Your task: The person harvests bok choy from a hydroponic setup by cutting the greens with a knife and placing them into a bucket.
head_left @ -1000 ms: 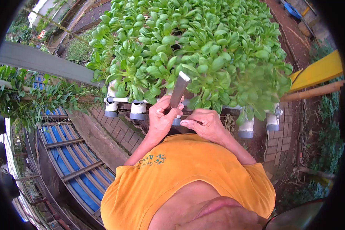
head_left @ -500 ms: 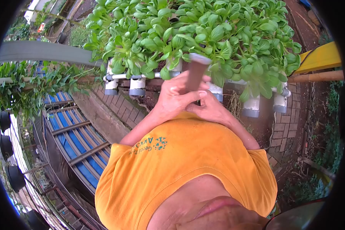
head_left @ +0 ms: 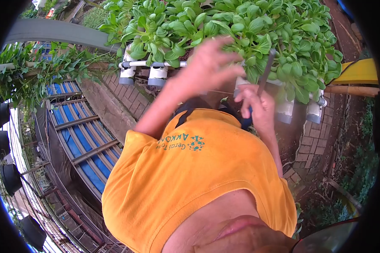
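Observation:
My left hand (head_left: 209,63) is raised in front of the plants, blurred by motion, its fingers apart and nothing seen in them. To its right, my right hand (head_left: 258,103) is closed around a knife (head_left: 266,72). The narrow grey blade points up and slightly right, across the leaves in this view. A bit of blue shows below my right fingers; most of the handle is hidden in the hand. Beyond both hands grows a dense bed of leafy green pak choy (head_left: 257,25).
White pipes with grey end caps (head_left: 157,76) jut out under the plants. At left are a grey curved beam (head_left: 59,33), vines (head_left: 67,61) and a blue-slatted frame (head_left: 82,139). A yellow beam (head_left: 359,72) and a bamboo pole (head_left: 352,90) stand at right, above brick paving (head_left: 312,143).
My hands were together around the knife; now they are apart. The left has lifted away with its fingers spread, and the right has moved rightward with the knife.

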Available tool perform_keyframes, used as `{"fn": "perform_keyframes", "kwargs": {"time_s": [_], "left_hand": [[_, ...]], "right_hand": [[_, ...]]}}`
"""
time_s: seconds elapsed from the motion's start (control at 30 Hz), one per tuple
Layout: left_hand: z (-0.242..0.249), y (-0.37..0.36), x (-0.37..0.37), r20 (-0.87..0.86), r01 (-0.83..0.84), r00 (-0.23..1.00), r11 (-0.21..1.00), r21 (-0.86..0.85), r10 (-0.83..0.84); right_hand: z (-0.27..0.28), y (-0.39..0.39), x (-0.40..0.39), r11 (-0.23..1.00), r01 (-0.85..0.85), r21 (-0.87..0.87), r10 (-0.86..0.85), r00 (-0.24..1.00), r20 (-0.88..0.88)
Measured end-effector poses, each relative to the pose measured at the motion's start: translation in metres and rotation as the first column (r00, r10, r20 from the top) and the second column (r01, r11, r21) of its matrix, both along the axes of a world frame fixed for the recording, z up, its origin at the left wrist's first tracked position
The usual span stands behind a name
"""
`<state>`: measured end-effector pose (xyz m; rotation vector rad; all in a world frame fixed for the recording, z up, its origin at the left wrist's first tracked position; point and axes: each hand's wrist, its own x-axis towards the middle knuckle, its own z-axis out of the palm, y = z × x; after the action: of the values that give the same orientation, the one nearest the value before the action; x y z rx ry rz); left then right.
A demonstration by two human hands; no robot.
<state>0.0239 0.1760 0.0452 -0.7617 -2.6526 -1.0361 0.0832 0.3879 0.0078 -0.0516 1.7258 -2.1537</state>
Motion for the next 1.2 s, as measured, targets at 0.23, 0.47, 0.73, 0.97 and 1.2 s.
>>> {"fn": "perform_keyframes", "kwargs": {"time_s": [0.23,0.47,0.73,0.97,1.2], "left_hand": [[-0.033,-0.149,-0.077,-0.317,-0.503,0.857,0.795,-0.341,0.406],[-0.031,-0.038,0.005,-0.298,-0.049,0.953,0.998,0.050,0.062],[-0.072,-0.062,0.022,0.099,0.569,0.796,0.794,0.212,-0.597],[-0.084,-0.062,0.040,0.317,0.648,0.600,0.678,0.346,-0.735],[-0.102,-0.020,0.067,0.128,0.806,0.527,0.542,0.237,-0.840]], "right_hand": [[0.003,0.016,-0.003,0.912,0.371,0.176,-0.362,0.929,-0.081],[-0.018,-0.031,0.011,0.617,0.683,0.391,-0.559,0.730,-0.394],[-0.092,-0.127,0.164,0.348,0.543,0.764,-0.702,0.692,-0.172],[-0.126,-0.218,0.299,0.441,0.236,0.866,-0.861,0.382,0.335],[-0.189,-0.255,0.425,0.404,0.215,0.889,-0.914,0.059,0.401]]}}
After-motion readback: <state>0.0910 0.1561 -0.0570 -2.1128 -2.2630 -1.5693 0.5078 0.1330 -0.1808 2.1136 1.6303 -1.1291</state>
